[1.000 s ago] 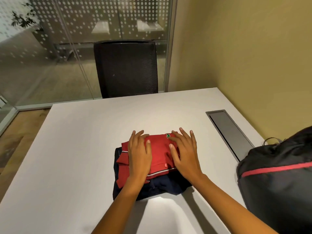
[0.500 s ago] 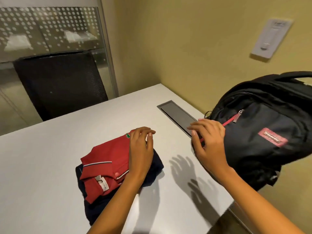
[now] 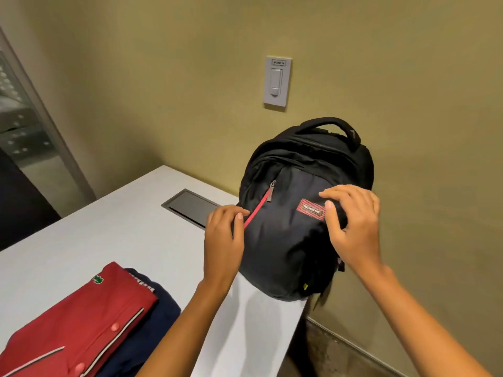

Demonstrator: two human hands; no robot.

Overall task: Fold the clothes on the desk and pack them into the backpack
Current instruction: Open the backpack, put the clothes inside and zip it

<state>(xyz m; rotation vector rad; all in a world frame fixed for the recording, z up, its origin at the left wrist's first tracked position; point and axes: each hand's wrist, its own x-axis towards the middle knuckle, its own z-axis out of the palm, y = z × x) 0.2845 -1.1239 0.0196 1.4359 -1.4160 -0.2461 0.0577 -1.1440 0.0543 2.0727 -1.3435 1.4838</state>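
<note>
A black backpack (image 3: pixel 288 240) with a red zip line stands upright at the right corner of the white desk (image 3: pixel 114 235), all zips closed. My left hand (image 3: pixel 224 235) grips its left side beside the red zip. My right hand (image 3: pixel 353 221) clutches the fabric on its right front, next to the red logo patch. At the lower left lies a folded red polo shirt (image 3: pixel 79 319) stacked on a folded navy garment (image 3: pixel 152 319); neither hand touches them.
A grey cable hatch (image 3: pixel 190 206) is set into the desk behind the backpack's left side. The olive wall with a light switch (image 3: pixel 277 83) stands right behind the backpack. The desk's right edge drops off below the backpack.
Both hands left the folded stack. First the right, then the left moved to the backpack, and my view swung right toward it.
</note>
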